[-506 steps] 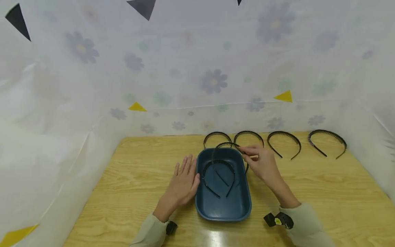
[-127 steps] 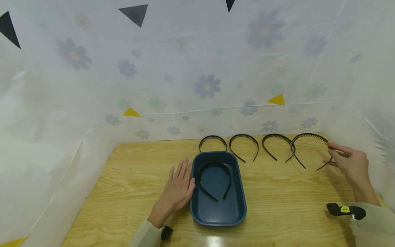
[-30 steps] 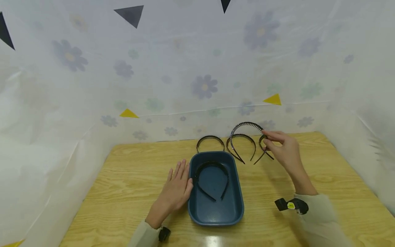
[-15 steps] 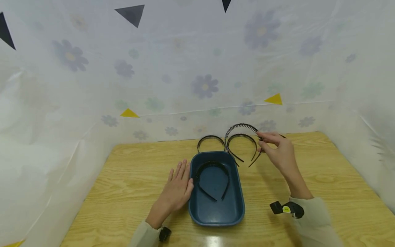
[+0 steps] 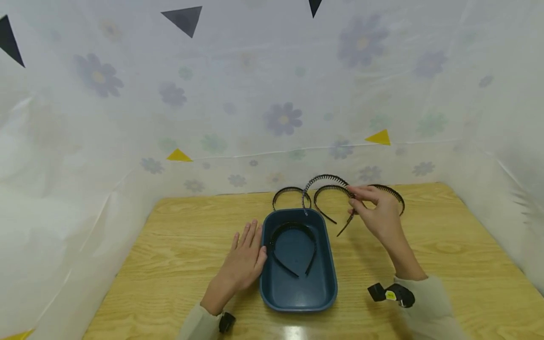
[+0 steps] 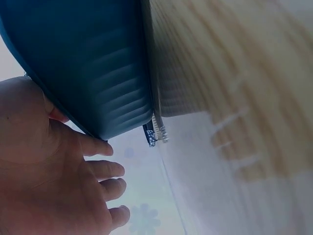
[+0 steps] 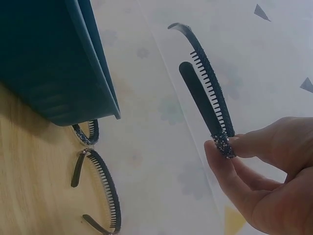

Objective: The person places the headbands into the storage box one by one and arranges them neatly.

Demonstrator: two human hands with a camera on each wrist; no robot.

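Note:
A black toothed headband (image 5: 325,177) with glittery stones is pinched between the thumb and fingers of my right hand (image 5: 378,215). It is held up in the air, just past the back right corner of a blue plastic tray (image 5: 297,297). My left hand (image 5: 239,264) lies with straight fingers along the tray's left side, its thumb touching the rim. Inside the tray is a black headband (image 5: 313,255), arch toward the back; whether several are nested there I cannot tell. In the right wrist view the held headband (image 7: 210,81) appears edge-on, with its teeth facing inward.
On the table (image 5: 191,236), one headband (image 5: 291,189) lies partly hidden behind the tray. A second headband (image 5: 319,215) lies to its right, and a third headband (image 5: 399,196) is partly covered by my right hand. A white flowered sheet (image 5: 238,118) encloses the table.
My right hand took the rightmost headband from the table and carried it left toward the tray, lowering it slightly in the last second. My left hand has stayed beside the tray.

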